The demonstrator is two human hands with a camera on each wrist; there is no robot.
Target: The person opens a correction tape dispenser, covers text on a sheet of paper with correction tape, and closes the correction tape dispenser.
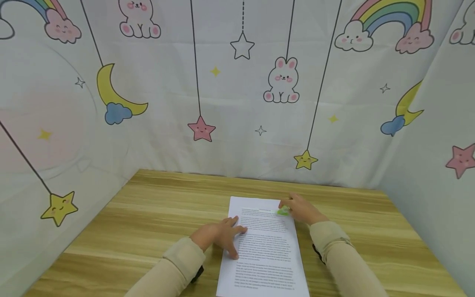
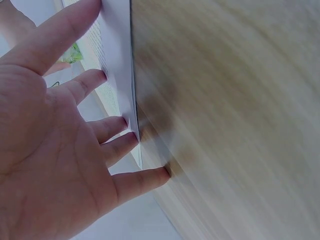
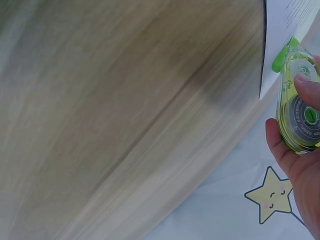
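At the upper right of the printed sheet [image 1: 263,251], near the end of its first lines of text, is a clear, green-tinted correction tape dispenser [image 3: 300,120]. The right hand [image 1: 301,209] has it in its grip, thumb on one face and fingers behind. The left hand [image 1: 224,234] grasps nothing: its fingers are spread, pressing along the sheet's left edge.

For a clean line, the dispenser probably wants a steady tilt, light even pressure and a slow pull parallel to the print. The bracing hand would do best held firm and out of the tip's path, since a slip of the paper could wrinkle or break the tape.

Only the right wrist view makes out the grey reel with its green hub, and the bright green piece at the tip end; whether the tip touches the paper cannot be told. The left wrist view alone shows one fingertip on the wooden worktop [image 1: 167,202], just beyond the sheet's edge. Head height gives the full layout, with a cartoon-printed cloth [image 1: 167,103] behind the sheet.
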